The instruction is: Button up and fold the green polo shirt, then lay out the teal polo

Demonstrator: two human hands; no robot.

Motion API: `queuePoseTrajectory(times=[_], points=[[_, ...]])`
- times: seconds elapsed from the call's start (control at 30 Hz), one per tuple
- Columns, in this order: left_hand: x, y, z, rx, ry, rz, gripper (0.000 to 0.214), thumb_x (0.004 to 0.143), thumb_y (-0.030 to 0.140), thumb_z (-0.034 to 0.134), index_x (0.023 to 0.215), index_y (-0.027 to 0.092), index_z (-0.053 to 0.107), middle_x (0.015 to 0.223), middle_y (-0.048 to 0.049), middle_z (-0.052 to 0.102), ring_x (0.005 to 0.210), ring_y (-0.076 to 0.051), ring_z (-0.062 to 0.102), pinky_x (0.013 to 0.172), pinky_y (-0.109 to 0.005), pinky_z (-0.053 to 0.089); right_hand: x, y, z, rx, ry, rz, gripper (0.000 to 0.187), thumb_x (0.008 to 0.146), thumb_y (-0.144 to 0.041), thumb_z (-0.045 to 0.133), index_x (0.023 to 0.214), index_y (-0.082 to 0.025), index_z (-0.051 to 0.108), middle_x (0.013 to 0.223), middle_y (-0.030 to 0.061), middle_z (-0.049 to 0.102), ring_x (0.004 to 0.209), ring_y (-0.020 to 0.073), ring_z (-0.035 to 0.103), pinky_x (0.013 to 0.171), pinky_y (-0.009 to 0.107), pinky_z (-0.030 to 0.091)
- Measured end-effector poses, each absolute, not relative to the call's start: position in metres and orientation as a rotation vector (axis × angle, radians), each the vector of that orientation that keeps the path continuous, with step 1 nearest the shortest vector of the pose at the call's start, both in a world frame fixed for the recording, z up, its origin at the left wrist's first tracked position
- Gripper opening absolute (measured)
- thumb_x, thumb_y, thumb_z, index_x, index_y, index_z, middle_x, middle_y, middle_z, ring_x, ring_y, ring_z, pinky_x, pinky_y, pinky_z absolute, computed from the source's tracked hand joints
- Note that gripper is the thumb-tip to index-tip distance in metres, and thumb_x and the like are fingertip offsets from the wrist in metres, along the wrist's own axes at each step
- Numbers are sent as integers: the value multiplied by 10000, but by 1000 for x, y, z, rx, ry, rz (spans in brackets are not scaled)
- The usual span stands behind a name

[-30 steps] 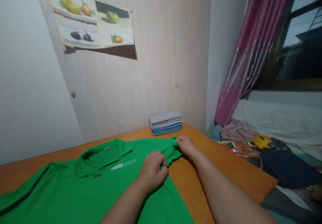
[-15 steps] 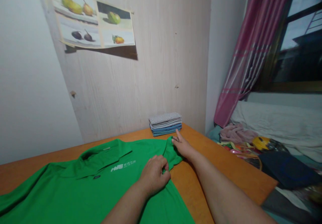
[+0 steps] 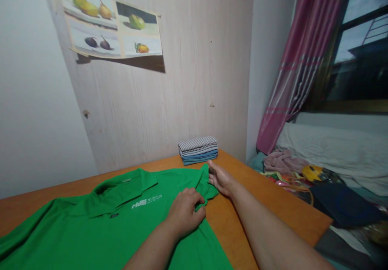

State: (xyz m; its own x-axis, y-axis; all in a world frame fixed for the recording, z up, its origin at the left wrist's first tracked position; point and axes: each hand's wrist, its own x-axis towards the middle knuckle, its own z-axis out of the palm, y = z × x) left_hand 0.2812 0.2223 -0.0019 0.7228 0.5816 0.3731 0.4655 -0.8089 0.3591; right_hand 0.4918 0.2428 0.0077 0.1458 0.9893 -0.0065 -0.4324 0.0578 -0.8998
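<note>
Green cotton-looking collared shirt [image 3: 75, 237] spread front up on an orange-brown wooden surface [image 3: 273, 205].
Its body lies mostly flat and unfolded; the short sleeve [image 3: 202, 181] remains rumpled. The left hand [image 3: 187, 210] reaches forward, palm down, fingers curled near the underarm, grip unclear; the right hand [image 3: 222, 179], thumb raised, is loosely open against the sleeve's end, clasping nothing visible.
</note>
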Motion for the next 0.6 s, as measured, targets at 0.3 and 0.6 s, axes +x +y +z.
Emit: queuePoseTrajectory(times=[0.3, 0.6], points=[[282, 221, 0, 2692, 845, 706, 165, 799, 250, 634, 950, 230, 696, 999, -56, 679, 985, -235, 595, 840, -337, 427, 513, 253, 7, -1016, -469, 948, 519, 968, -493, 533, 1425, -261, 452, 1393, 151, 584, 1169, 211, 659, 1002, 359, 528], [284, 223, 1, 2657, 902, 723, 151, 868, 330, 612, 925, 235, 714, 944, -54, 690, 921, -227, 608, 789, -326, 418, 504, 249, 12, -1161, -510, 956, 541, 938, -491, 603, 1424, -318, 441, 1382, 106, 591, 1191, 178, 630, 977, 326, 506]])
